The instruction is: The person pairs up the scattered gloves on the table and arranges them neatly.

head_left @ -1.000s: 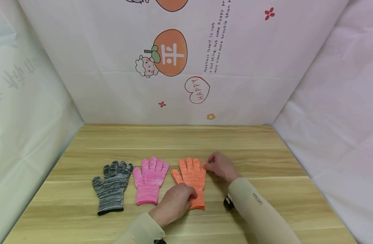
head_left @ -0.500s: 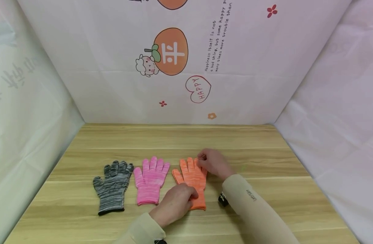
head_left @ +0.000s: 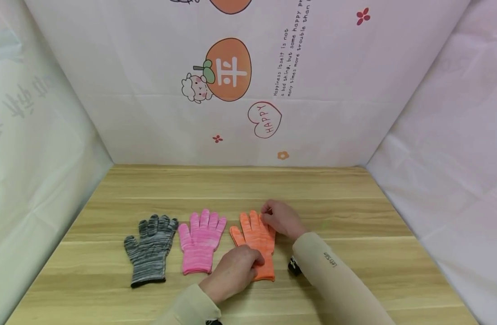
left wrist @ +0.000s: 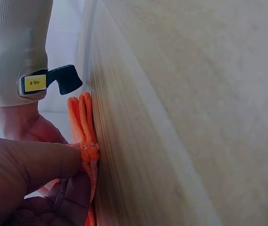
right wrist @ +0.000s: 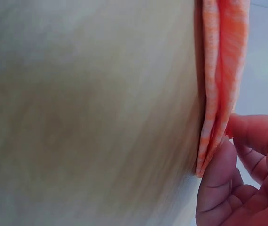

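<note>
An orange knitted glove (head_left: 259, 235) lies palm-down on the table in the head view, fingers pointing away; both wrist views show more than one layer of orange fabric. My left hand (head_left: 232, 273) is bent over its lower left side near the cuff, thumb and fingertips at the fabric. With thumb and index finger, my right hand (head_left: 284, 220) pinches the glove's little-finger tip, hiding it in the head view. In the right wrist view these fingers (right wrist: 218, 165) hold the upper layer at its end. To the left lie a pink glove (head_left: 200, 246) and a grey-black glove (head_left: 150, 253).
The wood-grain table (head_left: 333, 194) is enclosed by white printed cloth at the back (head_left: 150, 126) and at both sides. Each wrist wears a dark strap, such as the right wrist strap (left wrist: 61, 79).
My right hand has shifted left, from beside the orange glove's little finger to over its tip. My left hand stays in place. The pink and grey-black gloves have not moved.
</note>
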The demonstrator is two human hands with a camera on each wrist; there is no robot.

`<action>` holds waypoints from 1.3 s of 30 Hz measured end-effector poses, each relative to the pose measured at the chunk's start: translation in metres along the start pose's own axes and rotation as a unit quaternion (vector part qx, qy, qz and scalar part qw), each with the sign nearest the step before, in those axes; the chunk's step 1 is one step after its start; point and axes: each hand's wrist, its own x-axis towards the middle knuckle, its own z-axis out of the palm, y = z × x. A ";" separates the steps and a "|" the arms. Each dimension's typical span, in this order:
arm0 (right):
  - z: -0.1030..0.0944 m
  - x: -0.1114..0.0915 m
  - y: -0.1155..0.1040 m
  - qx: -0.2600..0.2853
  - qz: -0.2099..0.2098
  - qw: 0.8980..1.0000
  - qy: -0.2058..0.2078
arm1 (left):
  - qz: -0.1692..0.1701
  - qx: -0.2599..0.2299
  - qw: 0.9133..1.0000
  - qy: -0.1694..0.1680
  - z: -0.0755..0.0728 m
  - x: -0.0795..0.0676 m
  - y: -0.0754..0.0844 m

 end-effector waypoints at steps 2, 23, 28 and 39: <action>0.000 -0.001 0.000 -0.002 0.009 1.000 0.008 | -0.001 0.001 1.000 -0.002 0.000 0.000 0.000; -0.003 0.003 -0.007 -0.022 0.030 0.999 0.008 | 0.002 0.000 1.000 -0.002 0.000 0.001 0.000; -0.001 0.005 -0.005 -0.024 0.048 0.999 0.002 | 0.002 -0.005 1.000 -0.006 -0.001 0.001 0.000; 0.000 0.002 -0.008 -0.006 0.008 1.000 -0.018 | 0.006 -0.012 1.000 -0.001 0.000 -0.001 0.000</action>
